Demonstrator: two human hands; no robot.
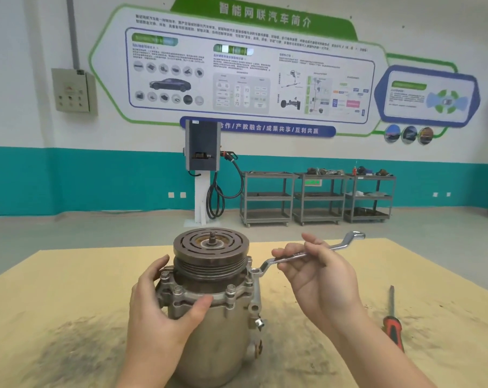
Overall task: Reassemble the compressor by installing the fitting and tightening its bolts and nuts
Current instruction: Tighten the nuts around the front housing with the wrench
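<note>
on a tan, grit-streaked workbench (69, 289) a car air-conditioning compressor (212, 317) stands upright, its smooth cast-aluminium barrel dull grey, topped by a rust-brown grooved pulley and slotted clutch plate (210, 243) with a threaded shaft stub at the centre. the left hand (164, 306) wraps the flanged collar, fingers and thumb closed on the housing to steady it. the right hand (318, 273) pinches the shank of a bright, chrome offset ring spanner (307, 254), whose lower ring sits over a flange bolt (255, 273) on the compressor's right side; other hex-headed bolts ring the collar. judging by this, tightening is under way, and it would go best with the ring seated fully square on the head, a firmer grip nearer the spanner's free end, and the left hand bracing against the turn so the round body does not spin. a red-handled screwdriver (394, 323) lies apart at right.
</note>
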